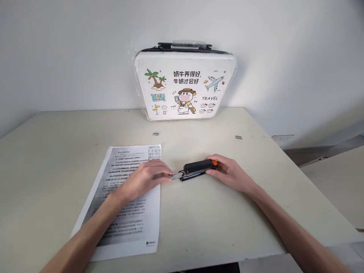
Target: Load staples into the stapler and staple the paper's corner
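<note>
A black stapler (197,168) with an orange rear end lies on the pale table (57,136), its metal front pointing left. My right hand (230,172) grips its rear end, fingers curled round it. My left hand (146,178) rests over the right edge of a printed sheet of paper (125,220), fingertips pinched at the stapler's metal front. What those fingers hold is too small to make out.
A white case (184,85) with cartoon travel prints and a black handle leans against the wall at the back. Two small strips of staples (155,134) (238,137) lie on the table. The table's right edge runs close by my right arm.
</note>
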A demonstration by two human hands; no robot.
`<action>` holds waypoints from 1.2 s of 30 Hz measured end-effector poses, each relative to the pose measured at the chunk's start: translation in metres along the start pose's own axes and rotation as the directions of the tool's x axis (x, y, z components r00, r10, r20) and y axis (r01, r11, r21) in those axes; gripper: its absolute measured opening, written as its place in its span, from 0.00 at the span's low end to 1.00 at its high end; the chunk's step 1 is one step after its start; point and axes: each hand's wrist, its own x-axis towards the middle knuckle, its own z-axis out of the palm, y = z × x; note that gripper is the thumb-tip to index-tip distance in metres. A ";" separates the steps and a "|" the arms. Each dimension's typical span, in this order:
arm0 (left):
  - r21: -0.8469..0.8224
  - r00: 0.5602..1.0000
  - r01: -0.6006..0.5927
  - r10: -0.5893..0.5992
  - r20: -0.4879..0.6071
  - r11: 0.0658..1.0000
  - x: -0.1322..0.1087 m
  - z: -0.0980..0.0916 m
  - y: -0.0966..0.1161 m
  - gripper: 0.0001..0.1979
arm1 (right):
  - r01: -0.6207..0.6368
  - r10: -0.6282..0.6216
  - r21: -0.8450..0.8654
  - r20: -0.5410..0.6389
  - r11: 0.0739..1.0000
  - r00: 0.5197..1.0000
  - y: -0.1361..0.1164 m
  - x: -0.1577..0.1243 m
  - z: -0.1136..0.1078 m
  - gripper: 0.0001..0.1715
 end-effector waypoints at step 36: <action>0.424 0.922 0.159 -0.287 0.259 0.892 -0.164 -0.001 0.105 0.51 | -0.013 0.007 -0.113 -0.054 0.994 0.998 -0.020 -0.013 0.022 0.18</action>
